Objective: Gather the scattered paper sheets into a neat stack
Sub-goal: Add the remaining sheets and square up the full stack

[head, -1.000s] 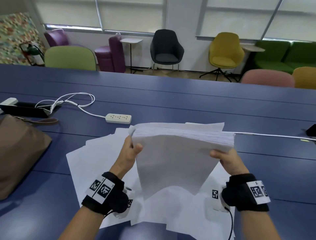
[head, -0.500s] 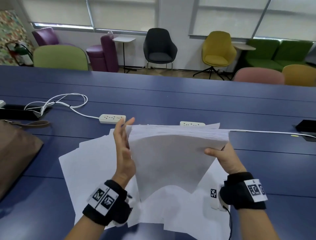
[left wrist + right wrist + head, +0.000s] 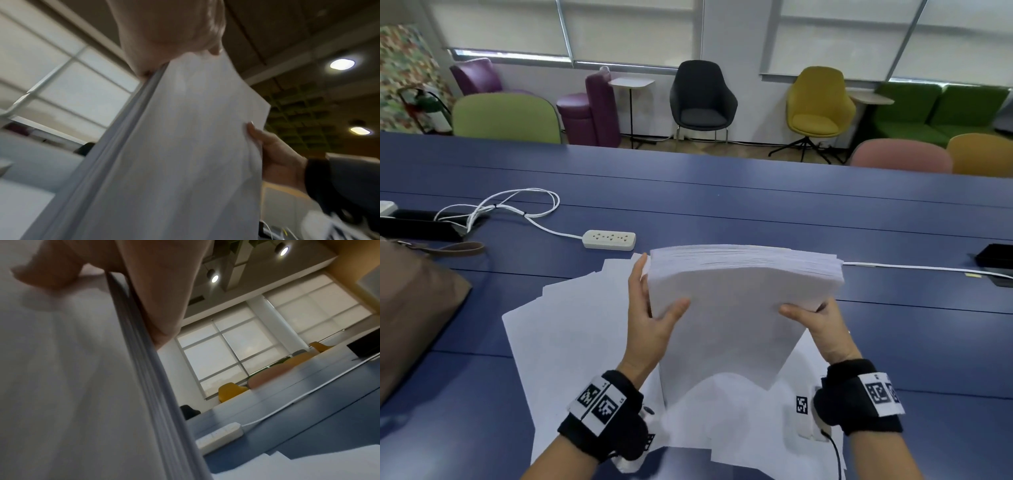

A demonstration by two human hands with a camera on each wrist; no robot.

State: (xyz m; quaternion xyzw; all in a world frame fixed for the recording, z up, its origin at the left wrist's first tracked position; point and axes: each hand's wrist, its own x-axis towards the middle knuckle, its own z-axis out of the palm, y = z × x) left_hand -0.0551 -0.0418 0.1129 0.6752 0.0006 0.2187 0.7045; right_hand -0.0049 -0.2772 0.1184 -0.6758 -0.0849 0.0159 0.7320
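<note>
A thick stack of white paper [image 3: 739,308] stands upright on its lower edge above the blue table [image 3: 756,212], its top edges nearly even. My left hand [image 3: 650,318] holds its left side, thumb on the front face and fingers up along the edge. My right hand [image 3: 822,329] pinches the right side, thumb in front and fingers hidden behind. Several loose sheets [image 3: 571,335] lie fanned on the table under and around the stack. In the left wrist view the stack [image 3: 185,146] fills the middle; in the right wrist view the stack's edge [image 3: 144,386] runs diagonally.
A white power strip [image 3: 609,239] with a looped cable lies behind the sheets to the left. A brown bag [image 3: 410,308] sits at the left edge. A white cable [image 3: 928,269] runs right toward a black object [image 3: 996,255]. Chairs line the table's far side.
My left hand let go and lay flat against the stack's left edge half a second ago; now its thumb is back on the front. The sheet tops look more even.
</note>
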